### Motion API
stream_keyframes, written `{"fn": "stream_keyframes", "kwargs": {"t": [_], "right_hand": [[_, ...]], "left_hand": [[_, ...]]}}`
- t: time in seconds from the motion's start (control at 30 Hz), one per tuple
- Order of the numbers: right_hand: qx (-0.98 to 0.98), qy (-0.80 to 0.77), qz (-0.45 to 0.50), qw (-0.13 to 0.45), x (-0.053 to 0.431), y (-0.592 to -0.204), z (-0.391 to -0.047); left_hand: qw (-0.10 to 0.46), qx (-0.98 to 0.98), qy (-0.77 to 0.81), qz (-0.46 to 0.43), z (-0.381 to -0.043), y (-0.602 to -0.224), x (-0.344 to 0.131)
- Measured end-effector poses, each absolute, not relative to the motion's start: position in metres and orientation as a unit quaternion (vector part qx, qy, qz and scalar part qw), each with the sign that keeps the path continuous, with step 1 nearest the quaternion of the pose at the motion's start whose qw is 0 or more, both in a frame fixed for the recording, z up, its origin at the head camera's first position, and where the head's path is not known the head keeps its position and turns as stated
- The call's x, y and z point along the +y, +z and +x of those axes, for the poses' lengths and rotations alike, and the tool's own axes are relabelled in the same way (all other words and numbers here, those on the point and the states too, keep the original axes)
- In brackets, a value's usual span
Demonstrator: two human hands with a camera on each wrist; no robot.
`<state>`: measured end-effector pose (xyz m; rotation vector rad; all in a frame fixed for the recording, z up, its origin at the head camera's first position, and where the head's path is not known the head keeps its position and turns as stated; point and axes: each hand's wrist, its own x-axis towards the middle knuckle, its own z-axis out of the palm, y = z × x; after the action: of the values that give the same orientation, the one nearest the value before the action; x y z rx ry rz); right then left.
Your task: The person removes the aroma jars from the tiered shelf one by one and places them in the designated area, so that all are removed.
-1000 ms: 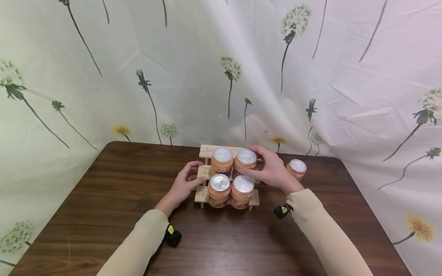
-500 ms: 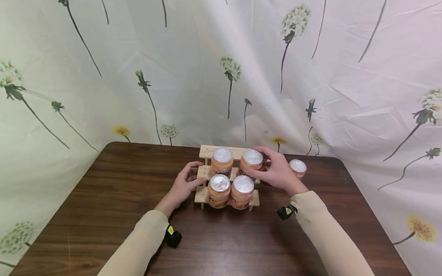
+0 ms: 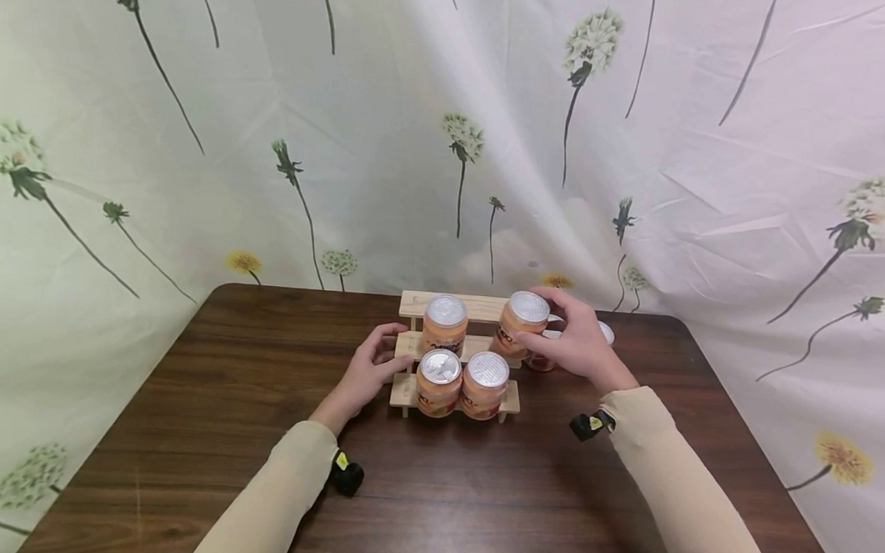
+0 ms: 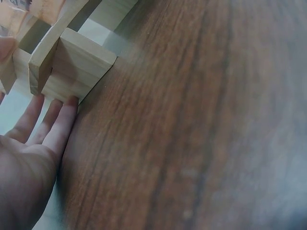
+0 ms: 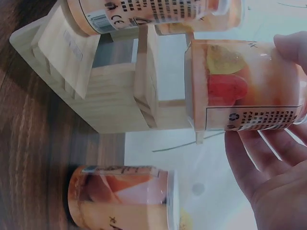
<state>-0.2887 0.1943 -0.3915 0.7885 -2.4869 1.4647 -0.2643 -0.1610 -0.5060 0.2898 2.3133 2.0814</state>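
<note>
My right hand (image 3: 577, 342) grips a peach-coloured jar (image 3: 510, 337) with a silver lid, thumb in front and fingers behind. In the right wrist view this jar (image 5: 244, 86) is raised off the middle step, its base apart from the wood. The stepped wooden rack (image 3: 406, 389) bears another such jar (image 3: 443, 333) on the middle step. A left front jar (image 3: 438, 389) and a right front jar (image 3: 483, 393) stand upright on the lowest step. My left hand (image 3: 366, 373) rests at the rack's left end. Its extended fingertips touch the side panel (image 4: 79, 67) in the left wrist view.
To the rack's right, partly hidden behind my right hand, a jar (image 3: 540, 363) stands on the dark wooden table (image 3: 431, 493). Farther right, a second jar's lid (image 3: 607, 334) shows. A flower-patterned curtain (image 3: 387, 182) hangs behind the table.
My right hand has drawn the jar rightward along the middle step, away from its neighbour, and raised it. The left hand, the rack and the other jars have stayed put.
</note>
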Motion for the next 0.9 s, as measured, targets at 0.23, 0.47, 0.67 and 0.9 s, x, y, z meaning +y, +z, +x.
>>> {"fn": "stream_keyframes", "kwargs": {"t": [0.23, 0.47, 0.67, 0.9], "right_hand": [[-0.834, 0.481, 0.25, 0.105, 0.209, -0.389, -0.283], [-0.847, 0.458, 0.236, 0.127, 0.226, -0.393, -0.277], [-0.845, 0.466, 0.234, 0.123, 0.24, -0.4, -0.269], [-0.848, 0.468, 0.227, 0.105, 0.248, -0.411, -0.261]], "left_hand": [[0.01, 0.73, 0.676, 0.1, -0.265, -0.508, -0.161], [0.009, 0.735, 0.671, 0.1, -0.265, -0.508, -0.161], [0.007, 0.736, 0.669, 0.099, -0.266, -0.508, -0.161], [0.008, 0.735, 0.671, 0.094, -0.265, -0.507, -0.161]]}}
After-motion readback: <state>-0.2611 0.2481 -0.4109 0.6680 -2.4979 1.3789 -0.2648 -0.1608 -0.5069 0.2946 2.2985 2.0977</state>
